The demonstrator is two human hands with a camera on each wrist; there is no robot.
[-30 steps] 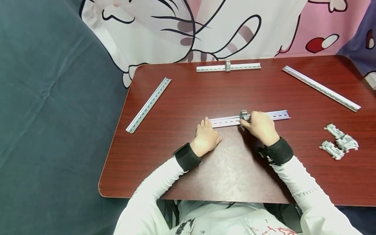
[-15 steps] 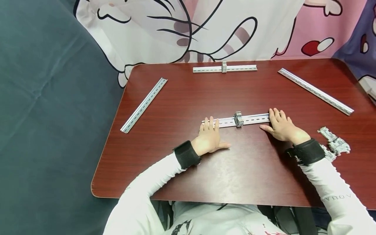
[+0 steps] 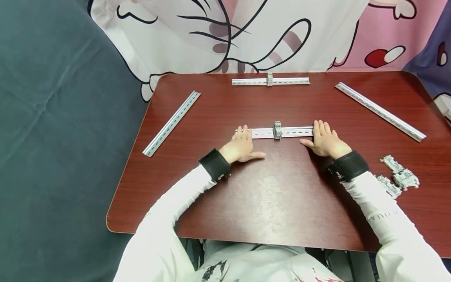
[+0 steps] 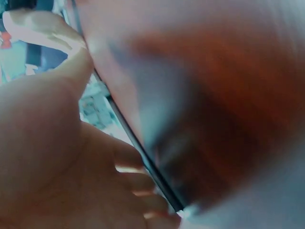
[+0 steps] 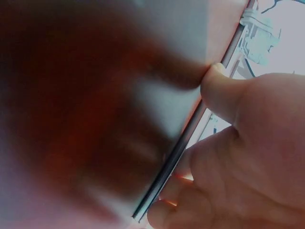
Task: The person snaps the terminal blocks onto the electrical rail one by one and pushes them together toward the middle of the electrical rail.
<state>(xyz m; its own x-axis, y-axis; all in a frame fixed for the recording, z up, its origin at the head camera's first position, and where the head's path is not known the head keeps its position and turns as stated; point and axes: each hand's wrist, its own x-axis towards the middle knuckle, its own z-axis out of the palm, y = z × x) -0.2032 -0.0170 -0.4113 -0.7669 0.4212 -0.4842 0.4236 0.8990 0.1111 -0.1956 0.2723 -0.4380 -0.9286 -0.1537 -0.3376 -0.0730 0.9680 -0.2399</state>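
A slotted metal DIN rail [image 3: 296,132] lies crosswise in the middle of the table, with grey terminal blocks [image 3: 277,130] seated upright near its centre. Straight fingers of my left hand [image 3: 240,145] rest over the rail's left end, the thumb spread toward the right. At the opposite end my right hand [image 3: 325,141] lies with its fingers extended across the rail and its thumb pointing left. In the right wrist view, the rail edge [image 5: 190,129] runs along the fingers and the terminal blocks [image 5: 257,36] stand beyond the thumb. Both palms hide the rail's ends in the head view.
Another rail [image 3: 292,81] with a block [image 3: 269,79] on it lies at the table's back edge. Bare rails lie slanted at the left [image 3: 171,123] and the right [image 3: 380,111]. Loose terminal blocks [image 3: 405,178] sit at the right, partly behind my right sleeve [image 3: 378,213].
My right hand has let go of the terminal blocks and moved to the rail's right end. Both hands and the rail have since shifted away from me and slightly left.
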